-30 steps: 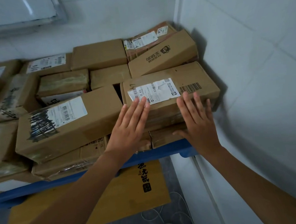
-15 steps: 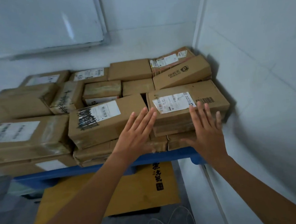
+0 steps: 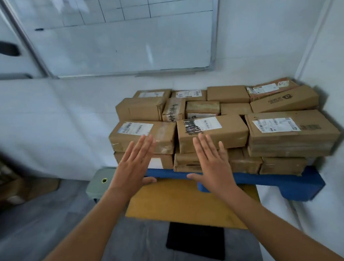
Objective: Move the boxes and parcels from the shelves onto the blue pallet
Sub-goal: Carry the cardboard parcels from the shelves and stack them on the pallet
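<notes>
I hold my left hand and right hand out flat, fingers straight and spread, gripping nothing, in front of the stacked boxes. The boxes sit packed tight on the blue pallet, squared into the corner so the walls steady them. Their front faces come close to the pallet's edge; open floor lies to my left

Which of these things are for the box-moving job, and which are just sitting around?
For the job:
stacked cardboard boxes
blue pallet
left hand, open
right hand, open

Just sitting around:
whiteboard
yellow board
black mat
grey-green box
</notes>
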